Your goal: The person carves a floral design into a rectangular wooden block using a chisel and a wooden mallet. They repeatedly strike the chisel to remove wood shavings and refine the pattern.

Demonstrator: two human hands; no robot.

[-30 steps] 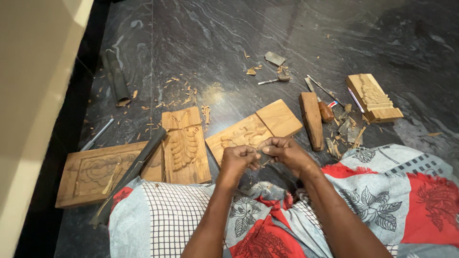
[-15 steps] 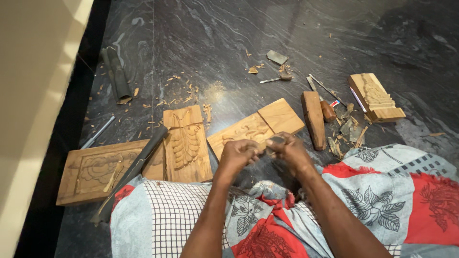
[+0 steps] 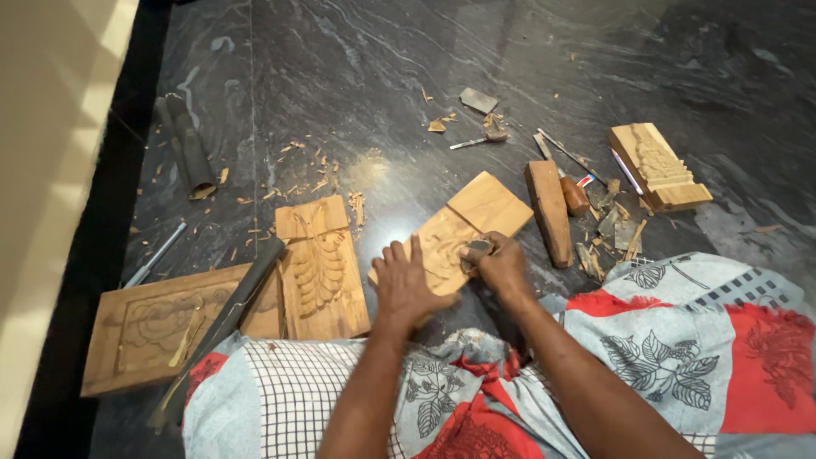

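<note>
The dark stone floor (image 3: 357, 76) carries carved panels, chips and tools. The carved wooden panel (image 3: 463, 225) lies just ahead of the lap, angled toward one o'clock. The hands, together above the lap half a second ago, are now apart and down on it: left hand (image 3: 408, 285) flat, steadying; right hand (image 3: 501, 265) clamped on a small dark piece (image 3: 478, 248), suggesting surface work has begun.

Both bare forearms are reaching forward from the bottom edge, converging toward the middle. The left hand (image 3: 406, 285) is lying palm down, its fingers (image 3: 401, 253) stretched out and slightly spread, pointing away from the body. The right hand (image 3: 501, 265) is sitting just beside it, curled into a loose fist with the fingers pinching something small and dark, the wrist bending slightly inward.
</note>
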